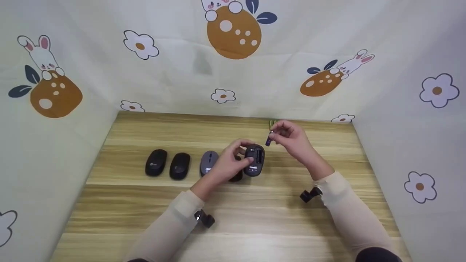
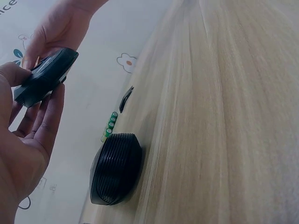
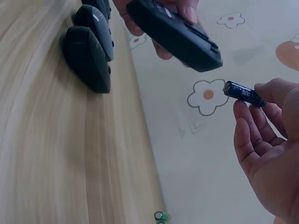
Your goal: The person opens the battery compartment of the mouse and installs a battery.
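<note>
My left hand [image 1: 228,160] holds a black computer mouse [image 1: 255,169] off the table, thumb on its underside. That underside is turned up, showing an uncovered battery slot [image 1: 259,157]. To the right of the mouse, my right hand [image 1: 296,143] pinches a dark blue battery [image 3: 243,92] between thumb and fingers. A gap separates battery and mouse in the right wrist view. Another black mouse [image 1: 237,176] sits on the table, partly hidden behind my left hand. A small black piece [image 2: 126,99], like a thin cover, lies on the table in the left wrist view.
Left of my left hand, a grey mouse [image 1: 209,162] and two black mice, one nearer [image 1: 180,166] and one at the row's left end [image 1: 156,162], stand on the wooden table [image 1: 255,225]. Green batteries [image 2: 110,125] lie by the back edge. Patterned cloth [image 1: 174,72] surrounds the table.
</note>
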Demonstrator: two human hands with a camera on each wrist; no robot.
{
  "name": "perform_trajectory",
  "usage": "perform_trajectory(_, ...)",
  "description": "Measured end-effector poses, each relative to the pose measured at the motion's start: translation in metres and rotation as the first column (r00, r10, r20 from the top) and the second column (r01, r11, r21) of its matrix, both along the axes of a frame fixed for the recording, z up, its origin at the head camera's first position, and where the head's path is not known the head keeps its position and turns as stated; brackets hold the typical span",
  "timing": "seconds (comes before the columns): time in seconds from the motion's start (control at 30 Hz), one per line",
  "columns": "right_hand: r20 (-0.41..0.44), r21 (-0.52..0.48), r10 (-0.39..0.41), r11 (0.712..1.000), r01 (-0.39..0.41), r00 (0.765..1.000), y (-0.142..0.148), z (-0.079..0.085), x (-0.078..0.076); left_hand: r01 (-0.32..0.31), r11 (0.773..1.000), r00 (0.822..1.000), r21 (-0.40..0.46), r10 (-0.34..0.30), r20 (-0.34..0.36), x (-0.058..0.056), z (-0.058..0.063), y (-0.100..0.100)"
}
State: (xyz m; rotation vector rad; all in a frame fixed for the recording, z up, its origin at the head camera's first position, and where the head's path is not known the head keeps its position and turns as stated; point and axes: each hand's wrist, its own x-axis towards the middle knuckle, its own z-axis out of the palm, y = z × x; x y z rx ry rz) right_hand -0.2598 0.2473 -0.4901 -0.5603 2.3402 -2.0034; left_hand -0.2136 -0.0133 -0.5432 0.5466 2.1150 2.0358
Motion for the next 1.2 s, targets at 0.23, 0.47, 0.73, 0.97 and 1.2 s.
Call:
perform_trajectory(0.23, -0.01, 0.015, 0.022, 1.0, -0.021, 1.0, -0.007, 0.008, 0.011, 0.001, 1.0, 1.0, -0.01, -0.001, 0.002, -0.001, -0.002, 0.0)
perform_trajectory(0.47, -0.038, 0.051, 0.089, 0.995, -0.087, 0.995, -0.017, 0.011, 0.02, -0.001, 1.0, 1.0, -0.016, 0.001, -0.003, -0.001, -0.001, 0.0)
perform_trajectory(0.73, -0.076, 0.12, 0.103, 0.988, -0.093, 0.992, -0.02, 0.01, 0.025, -0.005, 1.0, 1.0, -0.018, 0.004, -0.029, 0.0, 0.002, 0.0)
perform_trajectory(0.97, -0.062, 0.192, 0.104, 0.977, -0.091, 0.993, -0.021, 0.01, 0.027, -0.005, 1.0, 1.0, -0.011, 0.005, -0.026, -0.001, 0.001, 0.001)
perform_trajectory(1.2, -0.076, 0.215, 0.114, 0.972, -0.096, 0.991, -0.02, 0.006, 0.027, 0.001, 1.0, 1.0, 0.009, 0.0, -0.027, -0.001, 0.002, 0.0)
